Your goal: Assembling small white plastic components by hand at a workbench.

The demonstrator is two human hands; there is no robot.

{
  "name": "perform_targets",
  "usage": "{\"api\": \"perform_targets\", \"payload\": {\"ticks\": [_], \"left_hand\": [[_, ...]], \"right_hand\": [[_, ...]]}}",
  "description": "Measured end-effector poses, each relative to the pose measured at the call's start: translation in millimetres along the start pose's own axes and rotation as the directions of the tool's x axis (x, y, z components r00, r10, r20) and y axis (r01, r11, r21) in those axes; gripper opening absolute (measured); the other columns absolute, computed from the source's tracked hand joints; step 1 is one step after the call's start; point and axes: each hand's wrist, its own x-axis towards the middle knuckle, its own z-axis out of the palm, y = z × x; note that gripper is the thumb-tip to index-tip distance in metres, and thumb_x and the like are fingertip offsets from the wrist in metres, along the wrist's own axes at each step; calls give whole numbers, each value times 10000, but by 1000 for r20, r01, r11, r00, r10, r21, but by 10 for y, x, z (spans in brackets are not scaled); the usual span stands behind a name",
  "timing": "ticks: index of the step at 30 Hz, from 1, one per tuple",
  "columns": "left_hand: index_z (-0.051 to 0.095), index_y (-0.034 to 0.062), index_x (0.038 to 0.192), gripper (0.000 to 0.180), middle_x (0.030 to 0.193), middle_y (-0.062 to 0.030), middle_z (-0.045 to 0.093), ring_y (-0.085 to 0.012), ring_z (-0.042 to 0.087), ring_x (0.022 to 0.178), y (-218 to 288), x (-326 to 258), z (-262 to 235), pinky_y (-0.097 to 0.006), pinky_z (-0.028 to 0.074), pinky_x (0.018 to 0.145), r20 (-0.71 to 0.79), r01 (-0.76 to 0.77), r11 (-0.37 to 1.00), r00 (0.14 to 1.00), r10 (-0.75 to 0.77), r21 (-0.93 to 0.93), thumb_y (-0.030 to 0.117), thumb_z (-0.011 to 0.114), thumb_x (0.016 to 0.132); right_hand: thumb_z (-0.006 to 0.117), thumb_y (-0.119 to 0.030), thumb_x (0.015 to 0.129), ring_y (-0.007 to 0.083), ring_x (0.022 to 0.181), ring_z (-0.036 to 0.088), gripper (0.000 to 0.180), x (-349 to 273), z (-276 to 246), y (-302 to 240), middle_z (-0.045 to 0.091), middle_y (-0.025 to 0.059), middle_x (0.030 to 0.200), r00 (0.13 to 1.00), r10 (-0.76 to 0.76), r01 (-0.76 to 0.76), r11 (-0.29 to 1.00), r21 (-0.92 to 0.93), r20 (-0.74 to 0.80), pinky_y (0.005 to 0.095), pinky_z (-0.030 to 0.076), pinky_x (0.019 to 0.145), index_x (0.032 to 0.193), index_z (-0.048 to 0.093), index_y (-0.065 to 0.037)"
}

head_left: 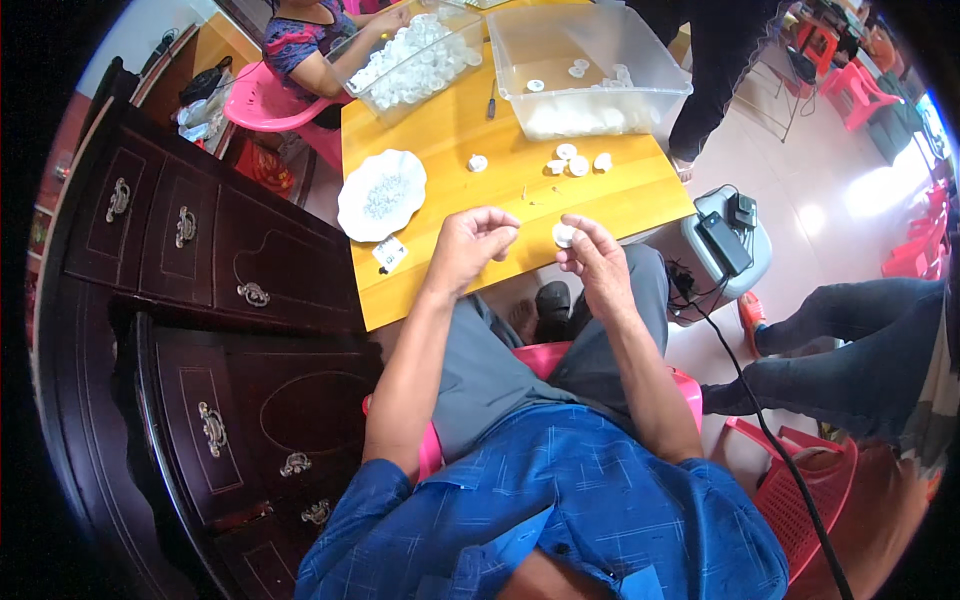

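A white round piece [563,235] sits at the right grip [598,272], caught between the tips of the thumb and fingers, which are closed on it. The piece lies at the left side of those fingertips, turned toward the other hand, and shows over the near edge of the yellow desk [625,200]. The left grip [462,252] is at about the same level, with its thumb and forefinger drawn close together; whether anything tiny is pinched there, I cannot tell. A gap separates the two hands, and the white round piece is on the right-hand side of it.

Just beyond the hands, a few small slender pieces [523,193] lie loose on the desk. Farther off is a cluster of white parts [566,152], and to its left a single white part [478,162] lies by itself. Near the desk's left side stands a white scalloped plate [350,205] with a heap of small pale bits [384,197] in its middle; a small white card [391,254] lies just on the near side of it. At the far end are two clear bins: the left bin [400,107] is heaped with white parts, while the right bin [665,92] has some in it too. A thin dark tool [491,107] lies between them.
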Motion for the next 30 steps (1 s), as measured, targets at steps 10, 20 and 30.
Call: {"api": "perform_targets", "payload": {"ticks": [10, 20, 30], "left_hand": [[674, -11, 1008, 98, 828, -20, 677, -57, 598, 678, 262, -272, 549, -211, 515, 611, 55, -41, 974, 997, 55, -224, 38, 633, 934], [696, -8, 994, 100, 837, 3, 668, -39, 585, 713, 396, -347, 514, -193, 498, 650, -12, -169, 984, 986, 168, -49, 43, 651, 919], [691, -36, 935, 80, 858, -77, 690, -113, 651, 759, 432, -440, 470, -259, 528, 681, -28, -281, 942, 956, 291, 183, -17, 643, 874]], "right_hand": [[620, -126, 974, 94, 930, 622, 332, -221, 223, 68, 653, 63, 1063, 969, -70, 25, 982, 188, 237, 236, 509, 795, 1275, 506, -46], [655, -13, 922, 89, 957, 617, 407, -286, 248, -63, 637, 30, 1107, 962, -149, 141, 989, 50, 229, 237, 509, 841, 1310, 532, 1], [717, -25, 883, 75, 957, 600, 333, -337, 311, -51, 637, 34, 1073, 945, -272, 306, 932, -196, 184, 231, 499, 824, 1204, 630, -12]]}}
